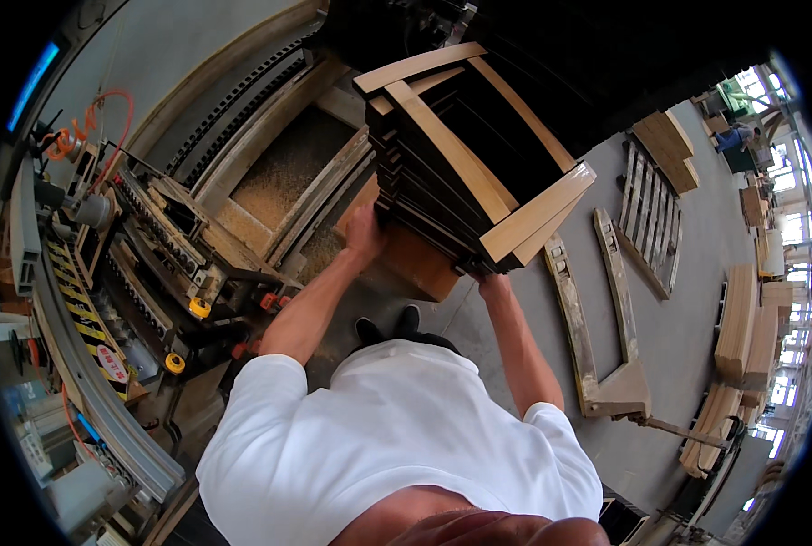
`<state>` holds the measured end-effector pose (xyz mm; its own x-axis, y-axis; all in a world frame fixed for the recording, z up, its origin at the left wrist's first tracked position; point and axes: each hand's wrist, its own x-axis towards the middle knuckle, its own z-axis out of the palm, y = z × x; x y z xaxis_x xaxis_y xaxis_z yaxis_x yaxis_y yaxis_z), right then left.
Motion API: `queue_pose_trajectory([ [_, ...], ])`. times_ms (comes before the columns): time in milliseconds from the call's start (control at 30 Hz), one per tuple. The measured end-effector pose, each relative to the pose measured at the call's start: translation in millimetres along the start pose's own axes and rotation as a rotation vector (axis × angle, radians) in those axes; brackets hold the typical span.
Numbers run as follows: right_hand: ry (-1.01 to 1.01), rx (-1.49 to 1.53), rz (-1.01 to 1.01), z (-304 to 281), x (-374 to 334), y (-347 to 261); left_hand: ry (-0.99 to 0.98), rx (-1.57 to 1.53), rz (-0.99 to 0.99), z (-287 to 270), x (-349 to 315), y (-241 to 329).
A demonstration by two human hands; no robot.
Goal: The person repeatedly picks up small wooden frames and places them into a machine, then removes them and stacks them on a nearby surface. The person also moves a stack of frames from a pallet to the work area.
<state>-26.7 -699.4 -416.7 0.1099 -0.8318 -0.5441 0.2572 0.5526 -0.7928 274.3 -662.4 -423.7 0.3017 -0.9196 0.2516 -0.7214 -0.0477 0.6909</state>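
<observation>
A tall stack of wooden frames (442,155) stands in front of me, pale wood on top and dark along its sides. The top frame has four-sided rails around an open middle. At the stack's near left corner my left hand (366,231) is closed on the lower edge, its fingertips hidden behind the wood. My right hand (493,286) grips the near right corner from below, and most of its fingers are out of sight. Beneath the stack, between my hands, sits a brown wooden block or box (415,260).
To the left is a machine with chain tracks (233,109), a sawdust-strewn bed (279,182) and yellow knobs (199,308). A hand pallet truck (617,391) rests on the floor at right, near a slatted pallet (647,223) and stacked boards (738,328). Another person (735,136) is far off.
</observation>
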Motion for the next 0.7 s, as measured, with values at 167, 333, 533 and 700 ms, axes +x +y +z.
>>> queue_pose_trajectory([
  [167,0.073,0.138,0.072,31.8,-12.4,-28.5,0.030,-0.015,-0.020,1.9,8.5,1.1],
  [333,0.072,-0.184,-0.105,-3.1,-5.0,-74.5,0.092,-0.128,0.028,-12.2,5.8,22.0],
  [533,0.177,-0.311,-0.641,-6.4,-63.7,-250.1,0.155,-0.072,0.060,8.6,-2.9,6.9],
  [700,-0.078,-0.549,-0.517,-29.1,-46.6,-200.1,0.257,-0.263,0.012,40.7,-7.7,-53.0],
])
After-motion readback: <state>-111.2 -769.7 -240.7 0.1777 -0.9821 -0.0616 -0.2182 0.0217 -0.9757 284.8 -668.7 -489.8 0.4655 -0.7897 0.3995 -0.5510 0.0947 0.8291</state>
